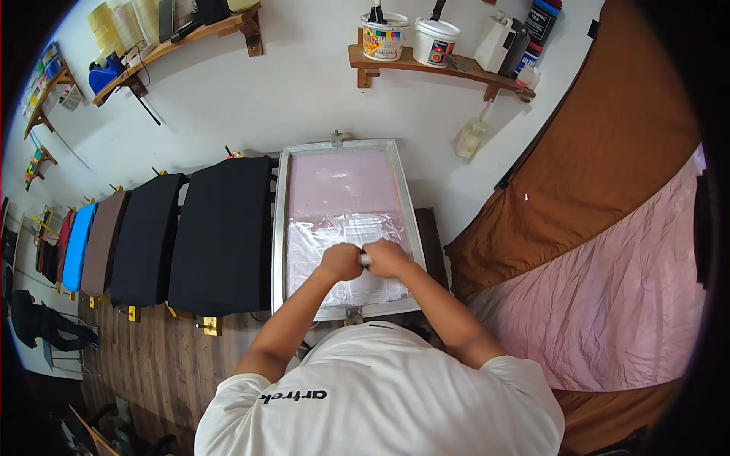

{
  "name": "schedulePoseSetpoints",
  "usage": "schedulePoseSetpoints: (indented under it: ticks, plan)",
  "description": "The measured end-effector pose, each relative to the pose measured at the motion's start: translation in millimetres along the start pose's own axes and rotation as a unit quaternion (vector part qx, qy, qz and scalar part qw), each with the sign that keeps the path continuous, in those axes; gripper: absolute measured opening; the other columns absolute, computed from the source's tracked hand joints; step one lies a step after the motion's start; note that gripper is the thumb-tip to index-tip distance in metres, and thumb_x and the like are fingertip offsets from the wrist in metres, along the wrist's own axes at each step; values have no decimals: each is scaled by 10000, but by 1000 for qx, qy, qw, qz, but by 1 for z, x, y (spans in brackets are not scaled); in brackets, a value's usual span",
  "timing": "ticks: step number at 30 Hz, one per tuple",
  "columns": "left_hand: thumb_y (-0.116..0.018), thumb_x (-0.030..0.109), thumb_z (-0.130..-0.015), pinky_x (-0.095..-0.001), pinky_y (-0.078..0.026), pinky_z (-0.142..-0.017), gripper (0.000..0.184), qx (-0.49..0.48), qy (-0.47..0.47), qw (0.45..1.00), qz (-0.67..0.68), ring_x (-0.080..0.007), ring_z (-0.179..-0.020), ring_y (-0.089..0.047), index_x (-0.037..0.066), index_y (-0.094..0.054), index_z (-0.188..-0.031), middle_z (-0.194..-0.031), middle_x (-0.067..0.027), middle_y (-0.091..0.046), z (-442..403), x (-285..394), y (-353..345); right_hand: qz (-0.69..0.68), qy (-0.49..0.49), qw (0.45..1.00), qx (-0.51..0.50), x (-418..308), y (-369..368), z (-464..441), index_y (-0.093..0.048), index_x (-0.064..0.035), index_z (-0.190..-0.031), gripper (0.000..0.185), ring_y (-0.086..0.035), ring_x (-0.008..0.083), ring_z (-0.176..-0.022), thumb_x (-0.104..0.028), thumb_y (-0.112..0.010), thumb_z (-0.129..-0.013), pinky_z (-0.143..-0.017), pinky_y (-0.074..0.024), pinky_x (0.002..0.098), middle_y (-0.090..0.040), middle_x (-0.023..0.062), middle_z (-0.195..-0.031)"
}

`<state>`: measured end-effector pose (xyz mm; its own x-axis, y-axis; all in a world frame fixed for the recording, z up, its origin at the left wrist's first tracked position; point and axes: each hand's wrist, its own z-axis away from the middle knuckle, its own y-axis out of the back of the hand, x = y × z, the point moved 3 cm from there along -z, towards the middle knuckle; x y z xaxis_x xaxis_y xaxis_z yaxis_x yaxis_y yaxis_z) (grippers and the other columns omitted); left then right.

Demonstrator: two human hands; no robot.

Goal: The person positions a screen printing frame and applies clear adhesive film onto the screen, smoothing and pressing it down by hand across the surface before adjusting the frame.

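Note:
My left hand (341,262) and my right hand (386,259) are side by side over the lower half of a metal-framed screen (280,228). Both have their fingers wrapped round a pale handle (365,260), of which only a short piece shows between the fists. Whatever lies below the handle is hidden by the hands. The screen's mesh (342,182) looks pinkish in its upper part and is covered by shiny, wrinkled clear film or tape lower down. Metal clamps sit at the frame's top and bottom edges.
Left of the screen stand boards covered with black (224,235), brown and blue cloth (79,247). Wall shelves (433,64) hold tubs and bottles. Brown and pink fabric (593,281) hangs at right. Another person (46,323) in dark clothes is at the far left.

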<state>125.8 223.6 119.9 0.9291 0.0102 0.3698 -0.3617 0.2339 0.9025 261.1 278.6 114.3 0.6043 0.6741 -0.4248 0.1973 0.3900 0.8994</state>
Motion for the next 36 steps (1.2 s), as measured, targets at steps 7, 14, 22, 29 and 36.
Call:
schedulePoseSetpoints:
  ticks: [7, 14, 22, 29, 36]
  plan:
    - [-666, 120, -688, -453, -572, -705, 161, 135, -55, 989, 12, -357, -768, -686, 84, -729, -831, -834, -176, -680, 46, 9, -51, 9, 7, 998, 68, -19, -40, 54, -664, -67, -915, 216, -669, 375, -873, -105, -689, -703, -775, -552, 503, -682, 166, -898]
    - [-710, 285, -724, -466, -586, -799, 250, -60, 21, 998, -8, -367, -878, -724, 105, -766, -887, -900, -185, -736, 23, 4, -17, -18, 18, 996, -85, -7, -14, 23, -697, -33, -872, 225, -690, 417, -838, -140, -702, -673, -764, -553, 506, -699, 233, -843]
    - [-682, 181, -717, -448, -589, -816, 247, -11, 27, 998, -58, -354, -922, -725, 83, -751, -932, -972, -187, -738, -43, -18, 0, 44, 14, 999, 21, 19, -7, -41, -734, -50, -823, 164, -695, 410, -831, -121, -697, -680, -795, -566, 487, -705, 227, -847]
    - [-689, 245, -685, -460, -587, -742, 191, -21, -29, 999, -34, -368, -781, -720, 90, -749, -779, -802, -184, -726, 27, 4, -37, 26, 18, 997, -73, -14, -25, 36, -720, -39, -862, 234, -689, 430, -806, -139, -696, -652, -774, -566, 501, -701, 238, -827]
    - [-750, 400, -700, -457, -580, -805, 381, -110, 13, 994, 8, -373, -897, -717, 73, -769, -894, -921, -197, -738, 23, 5, -24, -16, 45, 992, -118, -4, -18, 25, -727, -32, -868, 222, -696, 413, -848, -124, -684, -670, -772, -567, 484, -713, 220, -875]
